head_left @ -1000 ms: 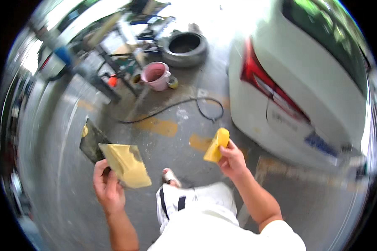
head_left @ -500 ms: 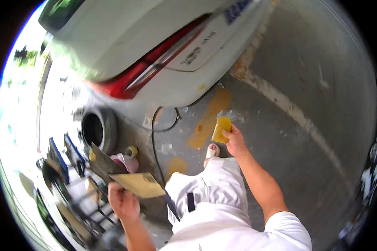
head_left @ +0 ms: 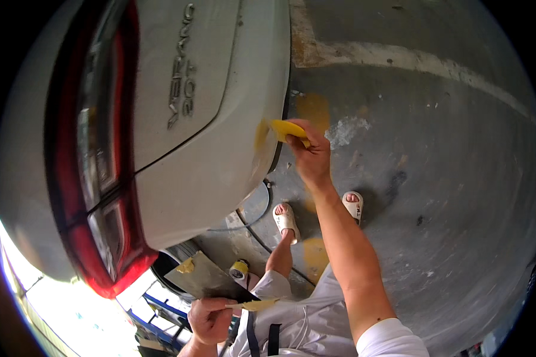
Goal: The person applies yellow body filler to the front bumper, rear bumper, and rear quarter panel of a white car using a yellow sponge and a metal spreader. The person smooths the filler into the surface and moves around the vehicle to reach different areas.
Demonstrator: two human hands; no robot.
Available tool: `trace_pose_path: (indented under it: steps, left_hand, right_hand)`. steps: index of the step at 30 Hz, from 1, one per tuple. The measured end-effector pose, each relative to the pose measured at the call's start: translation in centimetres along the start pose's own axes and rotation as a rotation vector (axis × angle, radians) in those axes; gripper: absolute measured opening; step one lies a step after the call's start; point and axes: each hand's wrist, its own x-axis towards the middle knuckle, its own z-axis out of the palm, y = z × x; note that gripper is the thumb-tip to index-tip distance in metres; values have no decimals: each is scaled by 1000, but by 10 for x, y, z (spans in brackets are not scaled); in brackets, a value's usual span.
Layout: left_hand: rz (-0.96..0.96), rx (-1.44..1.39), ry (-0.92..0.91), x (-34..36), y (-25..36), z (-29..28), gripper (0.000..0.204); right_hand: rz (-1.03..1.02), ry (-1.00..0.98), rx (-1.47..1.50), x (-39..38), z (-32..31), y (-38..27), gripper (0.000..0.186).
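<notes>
A: How should this stroke go?

B: Best to keep the yellow spreader (head_left: 287, 129) flat on the white car's bumper (head_left: 220, 172); the right hand (head_left: 311, 156) has its fingers closed around it.

A: Count?

B: One car, one grey mixing board (head_left: 205, 276) gripped in the left hand (head_left: 209, 319), one spreader, one putty blob (head_left: 186, 266), two sandals on the concrete floor (head_left: 435, 196).

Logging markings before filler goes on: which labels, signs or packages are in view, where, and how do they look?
Raised chrome lettering badge: on the white car's rear panel, two rows of silver characters.
Small round tin with a yellow band: on the concrete floor beside the person's foot.
No signs or screens.
</notes>
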Motion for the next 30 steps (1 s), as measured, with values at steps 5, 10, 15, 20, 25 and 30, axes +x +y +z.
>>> trace_pose_path:
  steps: [5, 10, 15, 20, 25, 30]
  left_hand:
    - [16, 64, -97, 18, -24, -16, 10]
    - [41, 65, -69, 27, -17, -9, 5]
    - [56, -121, -16, 31, -29, -11, 6]
    - [50, -75, -19, 33, -28, -15, 14]
    - [36, -187, 4, 30, -33, -17, 19]
    - [-62, -271, 3, 30, -30, -19, 20]
  right_hand:
    - [-242, 122, -211, 8, 20, -1, 26]
    - [-306, 258, -291, 4, 35, 0, 28]
    - [-274, 324, -416, -21, 46, -5, 31]
    - [-288, 282, -397, -67, 56, 1, 32]
    - [-120, 329, -385, -20, 33, -15, 29]
    - [-187, 355, -361, 7, 46, -14, 26]
